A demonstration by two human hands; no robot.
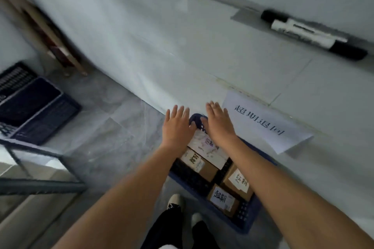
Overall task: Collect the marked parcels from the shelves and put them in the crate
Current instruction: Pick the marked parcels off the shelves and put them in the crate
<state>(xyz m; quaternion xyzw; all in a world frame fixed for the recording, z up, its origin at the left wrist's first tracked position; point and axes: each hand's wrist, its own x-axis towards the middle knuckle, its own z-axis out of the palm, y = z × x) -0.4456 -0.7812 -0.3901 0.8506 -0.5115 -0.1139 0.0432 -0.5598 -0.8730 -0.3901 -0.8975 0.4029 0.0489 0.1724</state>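
Left hand [175,127]: fingers straight and spread, holding nothing, above the far end of the crate [245,220]. Right hand [219,124]: fingers straight, close together, holding nothing, just beside the left.

Crate: dark blue, on the floor [105,123] against the wall [162,36]. Below the fingers, a pale parcel [210,150]; nearer the person, three brown boxes with handwritten labels [199,164] [238,183] [223,200].

Paper sign [265,122]: on the wall, right of the right fingers.

Marker [311,33]: on the wall, well above the fingers.

Second dark crate [36,107]: on the floor, far left of the fingers.
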